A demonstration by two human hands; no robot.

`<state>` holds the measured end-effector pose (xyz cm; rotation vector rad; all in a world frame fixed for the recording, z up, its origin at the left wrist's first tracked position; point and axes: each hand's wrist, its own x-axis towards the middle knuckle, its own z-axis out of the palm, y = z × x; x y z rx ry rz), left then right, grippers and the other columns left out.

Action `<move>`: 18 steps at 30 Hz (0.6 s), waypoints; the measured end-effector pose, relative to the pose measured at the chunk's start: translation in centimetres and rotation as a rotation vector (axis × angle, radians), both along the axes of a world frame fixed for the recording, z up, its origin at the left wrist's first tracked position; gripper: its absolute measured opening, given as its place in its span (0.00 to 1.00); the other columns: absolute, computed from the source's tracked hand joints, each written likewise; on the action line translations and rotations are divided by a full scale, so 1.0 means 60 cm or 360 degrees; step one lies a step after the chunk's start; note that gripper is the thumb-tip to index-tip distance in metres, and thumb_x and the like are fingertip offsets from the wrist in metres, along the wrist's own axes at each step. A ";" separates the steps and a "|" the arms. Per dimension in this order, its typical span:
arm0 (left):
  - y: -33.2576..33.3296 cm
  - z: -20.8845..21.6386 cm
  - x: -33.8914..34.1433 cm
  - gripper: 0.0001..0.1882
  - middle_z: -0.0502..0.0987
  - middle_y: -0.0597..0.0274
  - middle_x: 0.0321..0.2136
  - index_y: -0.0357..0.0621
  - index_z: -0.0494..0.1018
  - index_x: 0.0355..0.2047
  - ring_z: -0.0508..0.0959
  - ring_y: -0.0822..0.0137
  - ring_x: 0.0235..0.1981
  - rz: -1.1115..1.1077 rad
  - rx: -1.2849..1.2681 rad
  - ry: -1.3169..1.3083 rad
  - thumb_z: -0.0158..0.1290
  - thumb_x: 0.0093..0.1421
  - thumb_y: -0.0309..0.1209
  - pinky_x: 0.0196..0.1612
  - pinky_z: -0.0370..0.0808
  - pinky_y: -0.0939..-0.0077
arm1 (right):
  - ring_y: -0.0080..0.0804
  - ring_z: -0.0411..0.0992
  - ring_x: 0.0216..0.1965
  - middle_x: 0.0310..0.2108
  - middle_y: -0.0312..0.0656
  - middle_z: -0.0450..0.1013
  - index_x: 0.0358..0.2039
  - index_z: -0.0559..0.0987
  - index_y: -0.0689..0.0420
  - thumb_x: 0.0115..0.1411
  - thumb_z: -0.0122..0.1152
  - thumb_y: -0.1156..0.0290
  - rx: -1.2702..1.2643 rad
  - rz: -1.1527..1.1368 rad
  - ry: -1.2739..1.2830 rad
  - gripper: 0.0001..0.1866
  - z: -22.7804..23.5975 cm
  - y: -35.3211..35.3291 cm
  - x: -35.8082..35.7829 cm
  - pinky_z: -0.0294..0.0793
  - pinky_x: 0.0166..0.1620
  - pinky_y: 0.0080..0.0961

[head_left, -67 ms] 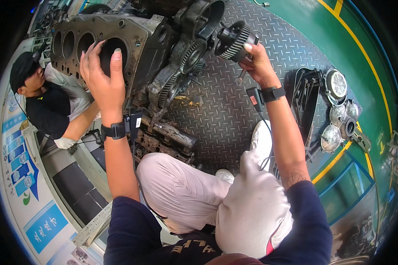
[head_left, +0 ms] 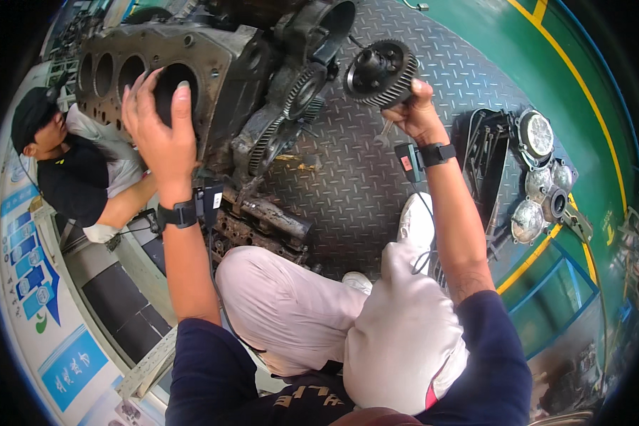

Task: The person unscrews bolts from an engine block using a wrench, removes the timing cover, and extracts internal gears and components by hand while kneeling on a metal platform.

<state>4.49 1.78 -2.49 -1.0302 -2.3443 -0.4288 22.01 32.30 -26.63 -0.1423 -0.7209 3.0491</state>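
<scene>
The right hand has its fingers curled on a helical gear at upper centre, seemingly separate already from the engine block at upper left, where other gears sit mounted, while the spread, empty left hand is by a cylinder bore, the remaining work being unclear

An engine block with open cylinder bores stands by the left edge of a tread-patterned floor plate in a mechanical workshop, where cast-metal covers lie near the right edge and yellow lines mark the green floor beyond.
</scene>
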 end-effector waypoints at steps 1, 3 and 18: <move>0.000 0.005 0.000 0.25 0.75 0.49 0.57 0.40 0.75 0.54 0.67 0.44 0.63 0.0011 -0.0021 0.0014 0.57 0.66 0.46 0.71 0.55 0.50 | 0.15 0.48 0.16 0.25 0.27 0.67 0.48 0.78 0.54 0.49 0.71 0.36 0.0008 -0.0021 -0.0043 0.37 -0.007 0.001 0.008 0.49 0.20 0.18; -0.002 0.011 -0.004 0.24 0.76 0.48 0.56 0.41 0.76 0.54 0.68 0.42 0.62 -0.0049 -0.0033 0.0002 0.57 0.66 0.45 0.70 0.57 0.49 | 0.16 0.48 0.16 0.23 0.26 0.66 0.49 0.78 0.54 0.48 0.71 0.35 -0.0057 -0.0039 -0.0033 0.39 -0.010 0.001 0.022 0.48 0.20 0.17; 0.003 0.003 0.004 0.23 0.76 0.48 0.58 0.42 0.77 0.55 0.67 0.43 0.64 -0.0030 0.0002 -0.0069 0.55 0.68 0.45 0.70 0.57 0.52 | 0.39 0.78 0.27 0.26 0.47 0.80 0.27 0.85 0.65 0.45 0.76 0.41 0.2672 0.0040 -0.1558 0.33 -0.009 0.234 0.021 0.75 0.31 0.33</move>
